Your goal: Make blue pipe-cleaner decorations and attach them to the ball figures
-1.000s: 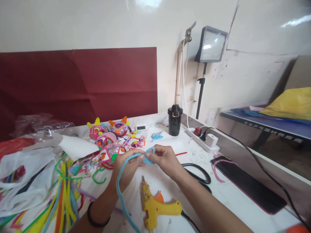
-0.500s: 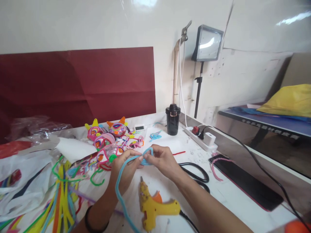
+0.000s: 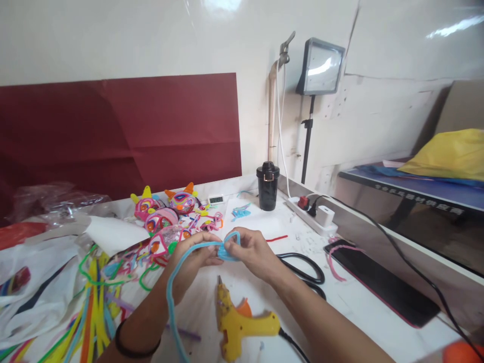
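Observation:
Between my two hands is a light blue pipe cleaner (image 3: 229, 251), bent into a small coil with a loop standing up. Its long free tail curves left and down past my left wrist. My left hand (image 3: 196, 254) pinches the coil's left side, where the tail leaves it. On the right side, the thumb and fingers of my right hand (image 3: 247, 249) are closed on the loop. Below both hands a yellow glue gun (image 3: 242, 325) lies on its side on the white table, its nozzle pointing away from me.
Colourful pipe-cleaner figures (image 3: 162, 217) sit at the back left, above a bundle of loose pipe cleaners (image 3: 94, 307). A black cup (image 3: 268, 186) and a power strip (image 3: 312, 217) stand at the back. To the right lie a black cable (image 3: 302, 267) and a dark phone-like slab (image 3: 385, 287).
My left hand has shifted slightly left, and the pipe cleaner's tail has swung left with it. The loop stands more open beside my right thumb.

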Demonstrator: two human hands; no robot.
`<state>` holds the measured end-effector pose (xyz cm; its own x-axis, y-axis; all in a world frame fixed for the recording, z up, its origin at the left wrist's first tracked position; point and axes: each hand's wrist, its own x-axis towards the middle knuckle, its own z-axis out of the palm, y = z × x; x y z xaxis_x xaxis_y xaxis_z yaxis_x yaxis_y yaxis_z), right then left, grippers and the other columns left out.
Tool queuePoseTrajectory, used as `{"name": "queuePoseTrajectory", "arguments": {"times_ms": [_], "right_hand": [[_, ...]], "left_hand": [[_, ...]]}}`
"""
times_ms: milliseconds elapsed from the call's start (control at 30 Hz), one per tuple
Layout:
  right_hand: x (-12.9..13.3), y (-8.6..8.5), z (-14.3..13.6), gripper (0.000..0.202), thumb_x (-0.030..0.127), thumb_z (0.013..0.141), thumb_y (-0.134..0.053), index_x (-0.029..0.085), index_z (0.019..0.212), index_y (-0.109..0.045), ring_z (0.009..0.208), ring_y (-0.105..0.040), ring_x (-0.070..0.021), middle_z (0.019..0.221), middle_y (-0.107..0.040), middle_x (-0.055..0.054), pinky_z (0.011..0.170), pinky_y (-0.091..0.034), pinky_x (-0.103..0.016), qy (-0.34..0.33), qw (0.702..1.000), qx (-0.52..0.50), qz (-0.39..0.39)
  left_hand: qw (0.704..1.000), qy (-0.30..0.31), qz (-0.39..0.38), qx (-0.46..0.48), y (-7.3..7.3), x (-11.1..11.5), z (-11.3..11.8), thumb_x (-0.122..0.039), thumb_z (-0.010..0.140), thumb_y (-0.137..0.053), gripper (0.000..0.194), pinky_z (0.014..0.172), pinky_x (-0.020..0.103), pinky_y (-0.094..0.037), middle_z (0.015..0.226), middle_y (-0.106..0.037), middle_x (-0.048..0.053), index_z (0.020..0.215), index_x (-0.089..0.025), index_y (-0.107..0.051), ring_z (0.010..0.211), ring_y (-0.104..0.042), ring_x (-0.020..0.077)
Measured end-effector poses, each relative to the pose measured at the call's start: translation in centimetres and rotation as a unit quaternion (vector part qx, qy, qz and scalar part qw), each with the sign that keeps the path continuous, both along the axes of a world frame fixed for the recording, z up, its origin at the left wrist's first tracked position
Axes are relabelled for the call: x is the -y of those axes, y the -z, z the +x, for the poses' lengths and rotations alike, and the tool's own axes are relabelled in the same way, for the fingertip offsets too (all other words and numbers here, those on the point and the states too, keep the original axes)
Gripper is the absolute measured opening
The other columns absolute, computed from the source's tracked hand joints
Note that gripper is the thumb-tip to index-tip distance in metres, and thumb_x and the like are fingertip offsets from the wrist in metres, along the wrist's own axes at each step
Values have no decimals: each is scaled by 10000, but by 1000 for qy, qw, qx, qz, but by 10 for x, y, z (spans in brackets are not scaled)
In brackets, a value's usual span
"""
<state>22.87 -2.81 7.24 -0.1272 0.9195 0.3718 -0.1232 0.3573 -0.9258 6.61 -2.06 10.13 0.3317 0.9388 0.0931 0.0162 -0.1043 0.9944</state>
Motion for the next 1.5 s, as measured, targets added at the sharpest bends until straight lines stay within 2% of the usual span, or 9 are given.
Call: {"name": "queuePoseTrajectory", "arguments": {"times_ms": [133,333,467,667,833,967,1167,1300,1500], "right_hand": [[1,0,1,161,290,723,-578,140,677,-542,566,-373,-98,603,-436,31,542,-295,-244,-11,1000,-1,-2],[4,-3,2,163,287,721,-578,137,668,-543,559,-376,-98,592,-437,31,542,-302,-245,-14,1000,4,-4],[4,-3,2,149,275,719,-582,144,660,-544,554,-392,-96,585,-451,34,541,-319,-238,-13,1000,5,-12],[4,-3,1,129,245,722,-575,148,645,-541,562,-396,-93,584,-463,36,554,-344,-230,7,1000,26,2],[4,-1,1,211,315,672,-667,158,638,-530,558,-394,-101,579,-459,35,536,-349,-232,0,1000,8,-21],[4,2,2,245,347,685,-672,160,656,-516,555,-388,-100,593,-449,35,534,-348,-232,-13,1000,8,6],[9,-1,3,228,345,702,-649,150,669,-536,565,-406,-108,606,-464,26,551,-364,-244,-8,999,39,12],[6,0,2,261,384,701,-663,143,681,-567,562,-421,-110,600,-478,24,557,-366,-248,-19,1000,16,-8],[4,0,4,311,415,635,-737,135,715,-630,598,-483,-123,632,-543,9,608,-390,-265,-53,998,-32,-33]], "left_hand": [[999,-1,-47,22,1,-2,3,-271,680,-710,151,640,255,-562,686,-652,5,730,-155,-627,653,-633,138],[995,5,-83,50,8,-5,6,-259,650,-747,187,632,242,-544,661,-659,2,733,-155,-616,623,-627,124],[994,-7,-83,68,9,-1,11,-288,639,-753,218,602,217,-526,581,-626,-26,708,-156,-594,563,-592,96],[995,-25,-67,73,8,4,13,-296,615,-768,244,579,201,-518,579,-636,-19,704,-140,-601,553,-589,91],[995,-43,-63,70,8,4,15,-303,598,-774,256,608,252,-543,608,-661,-1,698,-135,-608,574,-614,118],[995,-57,-57,54,7,6,17,-296,608,-764,241,581,227,-530,584,-660,-5,696,-138,-606,554,-614,114],[995,-43,-75,52,6,5,14,-275,586,-775,238,586,223,-526,581,-663,-7,682,-142,-602,551,-610,105],[993,-49,-89,59,7,3,13,-278,580,-780,246,590,244,-534,599,-658,-7,691,-143,-607,569,-612,114],[992,-59,-93,67,8,2,14,-265,573,-785,268,596,229,-527,661,-689,18,768,-136,-653,608,-632,123]]}}
